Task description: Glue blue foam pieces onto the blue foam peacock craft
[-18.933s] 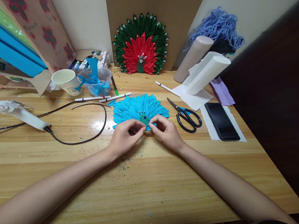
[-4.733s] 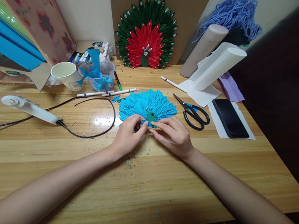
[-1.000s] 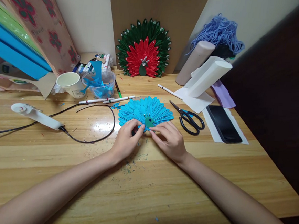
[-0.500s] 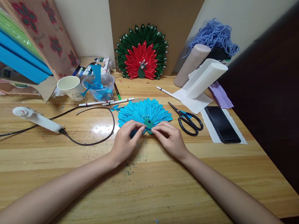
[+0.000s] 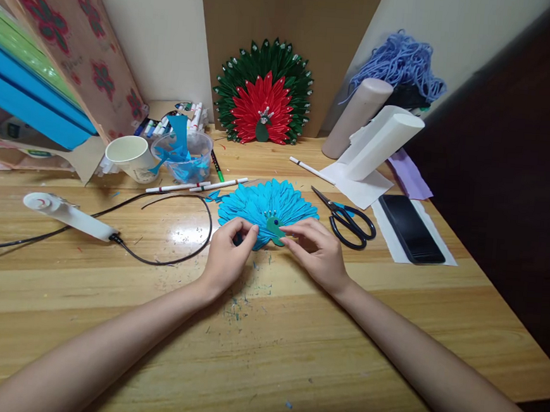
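A blue crepe-paper peacock (image 5: 256,201) lies on the table, its layered feathers fanned out. In front of the fan is its green body (image 5: 273,230), with a dark round eye and small pale-tipped crest pins. My left hand (image 5: 231,250) is closed at the lower left edge of the fan, thumb and forefinger pressed together on the feathers; part of that edge is hidden. My right hand (image 5: 316,254) is by the right side of the green head, thumb and forefinger slightly apart around its edge. Black-handled scissors (image 5: 350,221) lie to the right.
A green and red peacock (image 5: 263,103) leans on brown cardboard behind. Leftward are a white glue gun (image 5: 71,217) with its cord, a paper cup (image 5: 129,158) and a plastic tub (image 5: 183,161) of blue scraps. A phone (image 5: 411,229) and paper rolls (image 5: 387,148) stand at right.
My hands have moved apart: the left fingertips drew leftward from the green body to the fan's edge. My right thumb and forefinger have parted, uncovering more of the green head.
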`<control>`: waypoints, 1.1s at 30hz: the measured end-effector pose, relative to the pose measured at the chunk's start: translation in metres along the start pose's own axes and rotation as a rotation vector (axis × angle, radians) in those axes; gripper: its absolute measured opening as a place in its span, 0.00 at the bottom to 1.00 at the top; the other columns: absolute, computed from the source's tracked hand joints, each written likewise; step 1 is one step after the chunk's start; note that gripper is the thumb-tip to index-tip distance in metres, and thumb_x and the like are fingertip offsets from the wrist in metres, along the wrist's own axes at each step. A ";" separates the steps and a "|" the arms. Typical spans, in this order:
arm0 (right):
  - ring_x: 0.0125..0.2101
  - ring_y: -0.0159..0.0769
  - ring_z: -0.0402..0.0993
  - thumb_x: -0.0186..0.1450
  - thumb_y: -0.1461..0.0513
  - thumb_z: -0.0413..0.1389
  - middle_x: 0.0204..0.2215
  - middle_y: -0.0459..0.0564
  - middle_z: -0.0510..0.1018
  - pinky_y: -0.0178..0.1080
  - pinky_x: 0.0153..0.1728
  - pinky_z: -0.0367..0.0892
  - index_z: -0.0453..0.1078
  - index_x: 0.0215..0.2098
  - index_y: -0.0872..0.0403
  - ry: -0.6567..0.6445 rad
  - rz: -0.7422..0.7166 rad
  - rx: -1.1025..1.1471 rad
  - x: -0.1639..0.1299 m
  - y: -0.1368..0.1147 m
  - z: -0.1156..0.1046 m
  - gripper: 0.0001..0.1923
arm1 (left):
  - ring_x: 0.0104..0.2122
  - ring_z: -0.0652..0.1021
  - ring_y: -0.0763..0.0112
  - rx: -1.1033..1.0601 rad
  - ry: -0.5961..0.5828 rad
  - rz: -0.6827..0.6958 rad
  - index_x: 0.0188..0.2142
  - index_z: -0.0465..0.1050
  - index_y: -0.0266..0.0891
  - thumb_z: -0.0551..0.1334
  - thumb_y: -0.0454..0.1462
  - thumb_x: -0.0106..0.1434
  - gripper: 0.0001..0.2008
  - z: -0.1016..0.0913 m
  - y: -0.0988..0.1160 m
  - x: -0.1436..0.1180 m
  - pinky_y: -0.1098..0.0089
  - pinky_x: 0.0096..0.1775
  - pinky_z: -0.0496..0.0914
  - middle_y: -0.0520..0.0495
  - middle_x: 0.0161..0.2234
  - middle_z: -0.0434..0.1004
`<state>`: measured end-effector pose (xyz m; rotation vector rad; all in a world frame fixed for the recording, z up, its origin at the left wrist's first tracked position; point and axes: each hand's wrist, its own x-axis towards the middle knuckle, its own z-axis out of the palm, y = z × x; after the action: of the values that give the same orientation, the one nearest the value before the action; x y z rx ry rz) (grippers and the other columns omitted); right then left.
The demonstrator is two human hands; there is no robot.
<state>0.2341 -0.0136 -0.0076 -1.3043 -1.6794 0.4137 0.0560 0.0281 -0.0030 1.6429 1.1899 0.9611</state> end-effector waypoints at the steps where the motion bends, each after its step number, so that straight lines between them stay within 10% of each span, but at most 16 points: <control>1: 0.32 0.35 0.71 0.61 0.62 0.58 0.31 0.49 0.76 0.39 0.32 0.68 0.74 0.38 0.51 -0.001 -0.029 -0.018 0.000 -0.001 0.000 0.07 | 0.24 0.65 0.75 -0.002 -0.003 -0.001 0.23 0.66 0.37 0.57 0.40 0.61 0.12 0.000 0.000 0.000 0.73 0.28 0.58 0.54 0.22 0.66; 19: 0.31 0.35 0.70 0.63 0.66 0.55 0.28 0.50 0.76 0.41 0.34 0.67 0.72 0.33 0.54 -0.005 -0.274 -0.208 0.001 -0.003 0.001 0.03 | 0.25 0.65 0.74 0.078 -0.157 0.032 0.21 0.61 0.38 0.54 0.41 0.62 0.15 0.001 0.004 -0.001 0.72 0.29 0.58 0.54 0.21 0.63; 33: 0.29 0.34 0.71 0.62 0.67 0.56 0.27 0.49 0.76 0.40 0.33 0.66 0.70 0.32 0.54 0.036 -0.333 -0.237 0.003 -0.002 -0.001 0.02 | 0.27 0.70 0.70 0.063 -0.023 0.114 0.19 0.70 0.38 0.57 0.39 0.61 0.15 -0.003 0.004 -0.002 0.69 0.33 0.62 0.50 0.22 0.72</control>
<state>0.2338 -0.0121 -0.0043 -1.1590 -1.9158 -0.0060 0.0540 0.0264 0.0021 1.7829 1.1318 0.9814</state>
